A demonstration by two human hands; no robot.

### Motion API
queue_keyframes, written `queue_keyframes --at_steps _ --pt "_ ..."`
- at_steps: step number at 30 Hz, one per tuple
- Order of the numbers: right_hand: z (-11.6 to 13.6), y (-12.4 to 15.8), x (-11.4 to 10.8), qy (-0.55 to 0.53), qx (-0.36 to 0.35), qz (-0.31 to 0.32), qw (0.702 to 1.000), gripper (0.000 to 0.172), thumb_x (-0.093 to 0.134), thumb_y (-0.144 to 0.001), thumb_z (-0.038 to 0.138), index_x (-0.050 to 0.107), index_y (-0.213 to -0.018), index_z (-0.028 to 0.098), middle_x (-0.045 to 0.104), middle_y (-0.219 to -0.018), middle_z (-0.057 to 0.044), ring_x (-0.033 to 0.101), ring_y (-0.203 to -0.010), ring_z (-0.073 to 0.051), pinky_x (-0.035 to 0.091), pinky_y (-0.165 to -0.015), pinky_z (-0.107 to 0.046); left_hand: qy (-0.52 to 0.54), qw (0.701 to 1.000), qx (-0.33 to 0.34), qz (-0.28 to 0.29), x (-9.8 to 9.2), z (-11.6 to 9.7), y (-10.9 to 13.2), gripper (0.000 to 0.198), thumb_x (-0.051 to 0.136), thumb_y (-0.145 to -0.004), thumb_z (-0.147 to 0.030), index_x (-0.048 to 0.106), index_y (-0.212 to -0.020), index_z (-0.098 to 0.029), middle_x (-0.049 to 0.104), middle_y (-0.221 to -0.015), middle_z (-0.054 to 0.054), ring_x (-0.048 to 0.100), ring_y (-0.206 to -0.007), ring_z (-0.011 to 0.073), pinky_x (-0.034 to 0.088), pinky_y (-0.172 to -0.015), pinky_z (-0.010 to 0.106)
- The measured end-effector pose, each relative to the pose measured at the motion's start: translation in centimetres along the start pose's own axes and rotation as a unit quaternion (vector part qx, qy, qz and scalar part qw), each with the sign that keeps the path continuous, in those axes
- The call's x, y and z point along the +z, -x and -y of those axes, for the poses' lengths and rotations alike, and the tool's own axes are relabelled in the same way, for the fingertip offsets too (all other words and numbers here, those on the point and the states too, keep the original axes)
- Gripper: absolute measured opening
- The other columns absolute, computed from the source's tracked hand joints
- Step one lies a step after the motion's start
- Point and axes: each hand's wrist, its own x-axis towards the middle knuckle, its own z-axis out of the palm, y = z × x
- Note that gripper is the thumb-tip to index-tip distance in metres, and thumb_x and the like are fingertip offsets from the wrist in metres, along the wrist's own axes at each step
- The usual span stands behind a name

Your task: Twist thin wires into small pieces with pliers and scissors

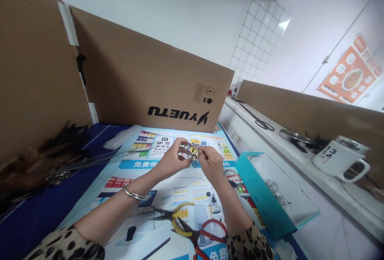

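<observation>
Cardboard panels [150, 80] wall off counter [36, 208]; blue cover, printed poster [180, 184] laid on top. Left hand [172, 157] and right hand [211, 163] raised over poster, fingertips of both pinched on small ornament [193, 154], yellow and blue, held between them; finer detail too small to tell. Yellow-handled pliers [179, 223] and red-handled pliers [201, 233] lie on poster between forearms. Teal box [264, 202] just right. White mug [337, 159] on ledge beyond. Dark feathers [45, 156] at left.

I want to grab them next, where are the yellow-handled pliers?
Head view, low centre: the yellow-handled pliers lie on the poster, between the left forearm and right forearm, touching the red-handled tool to their right.
</observation>
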Motion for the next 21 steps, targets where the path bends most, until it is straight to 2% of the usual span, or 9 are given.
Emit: queue_keyframes --at_steps 8,16,21 --pt "0.8 -0.2 -0.3 -0.004 -0.008 -0.013 1.000 0.019 0.044 -0.082 0.011 0.061 -0.084 0.017 0.064 -0.078 -0.005 0.059 -0.076 -0.016 0.048 -0.072 -0.027 -0.082 0.996 0.026 0.020 -1.4 -1.6 -0.2 0.044 0.063 -0.067 -0.017 0.045 -0.107 -0.022 0.059 -0.099 0.005 0.061 -0.088 0.0200 0.051 -0.074 0.034" --pt "0.6 0.1 0.2 -0.001 -0.020 -0.043 0.999 0.019 0.044 -0.083 0.012 0.062 -0.086 0.017 0.064 -0.077 -0.005 0.060 -0.075 -0.015 0.049 -0.073 -0.028 -0.130 0.989 0.062 0.023 -1.5 -1.4 -0.1 0.045 0.063 -0.067 -0.018 0.046 -0.109 -0.021 0.056 -0.106 0.007 0.061 -0.086 0.0194 0.051 -0.076 0.036" --pt "0.4 0.4 0.7 0.004 -0.018 -0.027 0.999 0.019 0.043 -0.083 0.012 0.061 -0.082 0.019 0.062 -0.074 -0.004 0.059 -0.072 -0.015 0.049 -0.070 -0.027 -0.115 0.990 0.077 0.014 -1.3 -1.0 -0.1 0.046 0.064 -0.066 -0.018 0.049 -0.109 -0.021 0.056 -0.108 0.008 0.061 -0.087 0.0206 0.052 -0.076 0.036"
